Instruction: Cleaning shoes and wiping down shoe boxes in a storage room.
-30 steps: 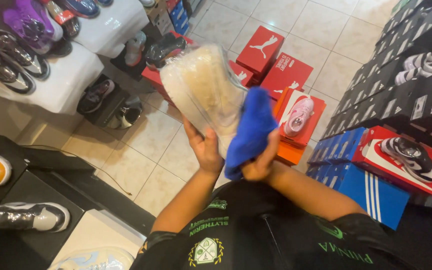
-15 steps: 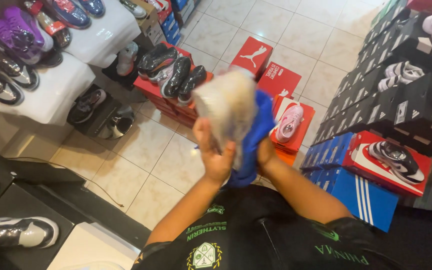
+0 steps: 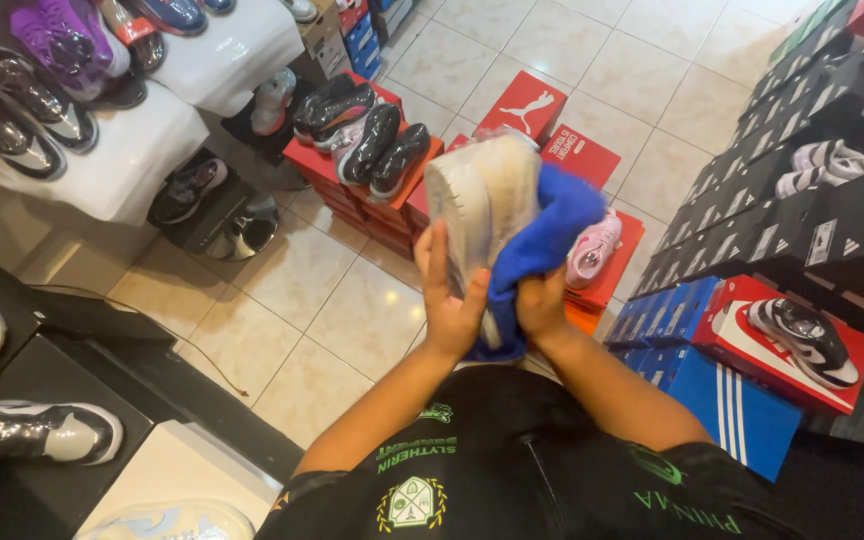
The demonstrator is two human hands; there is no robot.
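Note:
My left hand (image 3: 449, 300) grips a pale cream sneaker (image 3: 480, 200), held upright in front of my chest with its sole edge turned toward me. My right hand (image 3: 542, 305) clutches a blue cloth (image 3: 542, 250) and presses it against the shoe's right side. The cloth drapes over the shoe's upper and hangs down between my two hands. Both forearms rise from my black shirt at the bottom of the view.
Red shoe boxes (image 3: 532, 110) with dark sneakers (image 3: 382, 140) and a pink shoe (image 3: 592, 250) sit on the tiled floor ahead. Black and blue boxes (image 3: 742, 400) are stacked at the right. White shelves (image 3: 112, 160) with sneakers stand at the left.
The shoe has been lowered and turned from sole-up to upright, closer to my chest. The blue cloth has shifted across its right side. The view has tilted a little.

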